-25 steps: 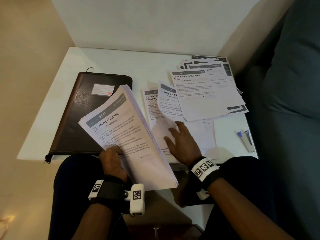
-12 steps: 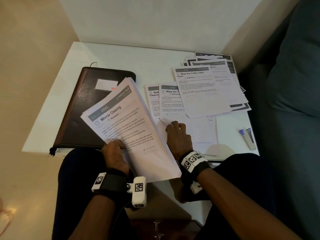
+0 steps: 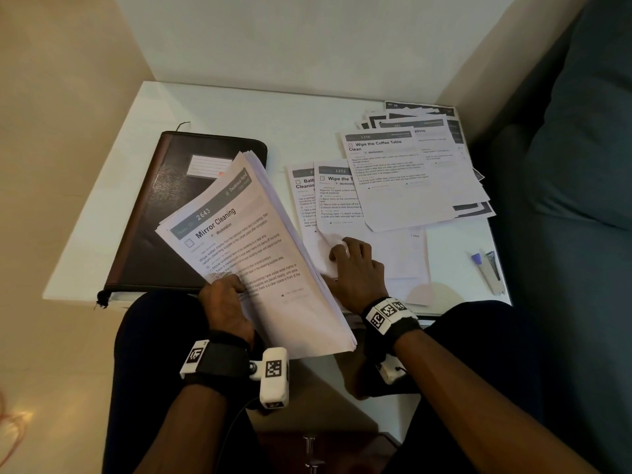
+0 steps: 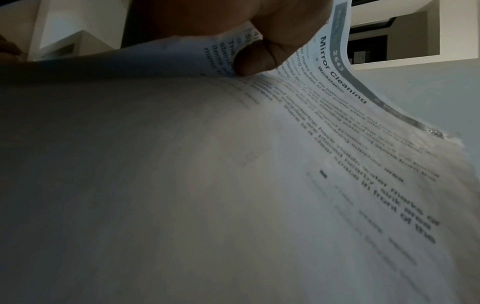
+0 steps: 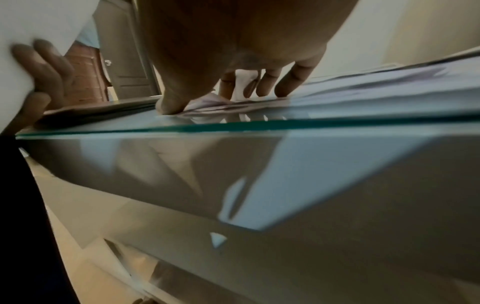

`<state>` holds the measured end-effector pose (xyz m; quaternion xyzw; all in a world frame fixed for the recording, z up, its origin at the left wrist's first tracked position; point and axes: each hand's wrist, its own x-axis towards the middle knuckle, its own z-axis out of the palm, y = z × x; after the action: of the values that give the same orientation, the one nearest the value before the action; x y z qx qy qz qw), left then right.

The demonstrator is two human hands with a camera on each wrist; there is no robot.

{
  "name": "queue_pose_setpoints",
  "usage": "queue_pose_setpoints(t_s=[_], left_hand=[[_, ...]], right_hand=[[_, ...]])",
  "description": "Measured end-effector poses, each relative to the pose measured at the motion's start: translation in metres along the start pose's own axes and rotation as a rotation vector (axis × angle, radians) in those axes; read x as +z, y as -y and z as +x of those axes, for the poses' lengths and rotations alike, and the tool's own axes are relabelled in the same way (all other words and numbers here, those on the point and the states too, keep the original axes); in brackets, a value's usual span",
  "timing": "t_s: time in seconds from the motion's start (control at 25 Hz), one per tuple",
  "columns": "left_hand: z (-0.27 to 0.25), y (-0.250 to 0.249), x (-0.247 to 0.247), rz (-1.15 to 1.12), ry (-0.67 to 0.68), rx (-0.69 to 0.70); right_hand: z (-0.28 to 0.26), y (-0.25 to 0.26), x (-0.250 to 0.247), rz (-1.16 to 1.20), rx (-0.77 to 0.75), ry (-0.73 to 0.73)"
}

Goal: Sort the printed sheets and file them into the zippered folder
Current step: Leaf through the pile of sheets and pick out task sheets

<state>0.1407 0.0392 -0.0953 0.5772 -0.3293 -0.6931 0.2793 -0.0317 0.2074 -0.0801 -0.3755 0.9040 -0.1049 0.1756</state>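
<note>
Head view: the left hand (image 3: 227,304) grips a thick stack of printed sheets (image 3: 260,254) at its lower left corner, thumb on top and the other fingers hidden under the paper. The stack is tilted, its top page headed "Mirror Cleaning" and numbered 2643, and it overlaps the near right part of the zippered folder (image 3: 160,213). The folder lies closed on the white table (image 3: 301,111), at 9 o'clock from the table's middle. The right hand (image 3: 355,271) lies palm down at 3 o'clock from the stack, fingers bent and close together, pressing a loose sheet (image 3: 403,258) on the table. At 12 o'clock from that hand lie 2 overlapping sheets, one numbered 1252 (image 3: 338,196); at 1 o'clock sits a fanned pile topped by "Wipe the Coffee Table Clean" (image 3: 403,179). A small purple-capped item (image 3: 477,258) lies beside a metal object at 3 o'clock, near the table's right edge.

Left wrist view: the thumb (image 4: 255,58) clamps down on the top page (image 4: 337,164) of the stack, which curls upward.

Right wrist view: the fingertips (image 5: 283,90) and thumb (image 5: 172,102), a little apart, touch paper at the glass table edge (image 5: 259,125). The left hand's fingers (image 5: 46,67) show at 9 o'clock, under the stack.
</note>
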Motion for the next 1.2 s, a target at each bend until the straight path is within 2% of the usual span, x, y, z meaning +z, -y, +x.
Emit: queue_pose_setpoints(t_s=[0.08,0.2,0.32,0.4,0.52,0.64,0.72,0.8,0.96,1.0,1.2], left_hand=[[-0.001,-0.001,0.000,0.001,0.004,-0.003],[0.001,-0.001,-0.001,0.006,0.001,-0.026],[0.002,0.001,-0.001,-0.015,0.008,-0.050],[0.007,0.005,-0.002,-0.082,0.043,-0.071],[0.010,0.008,-0.003,-0.182,0.096,-0.120],[0.014,0.011,-0.002,-0.242,0.096,-0.096],[0.016,0.013,-0.002,-0.308,0.114,-0.117],[0.018,0.014,-0.002,-0.325,0.112,-0.134],[0.019,0.011,-0.003,-0.318,0.113,-0.151],[0.020,0.010,-0.004,-0.307,0.111,-0.160],[0.016,0.007,-0.005,-0.263,0.119,-0.161]], right_hand=[[0.009,-0.005,0.003,0.032,0.010,-0.009],[0.028,-0.018,-0.001,0.177,-0.013,-0.136],[0.047,-0.027,-0.026,0.611,0.177,-0.410],[0.057,-0.025,-0.043,0.748,0.258,-0.558],[0.073,-0.016,-0.061,0.729,0.186,-0.706],[0.094,-0.014,-0.078,0.698,0.126,-0.773],[0.099,-0.014,-0.086,0.642,0.090,-0.706],[0.094,-0.011,-0.088,0.566,-0.004,-0.557],[0.075,0.001,-0.056,0.001,-0.312,-0.074],[0.071,0.003,-0.047,-0.074,-0.337,0.002],[0.051,-0.010,-0.010,-0.170,-0.247,0.156]])
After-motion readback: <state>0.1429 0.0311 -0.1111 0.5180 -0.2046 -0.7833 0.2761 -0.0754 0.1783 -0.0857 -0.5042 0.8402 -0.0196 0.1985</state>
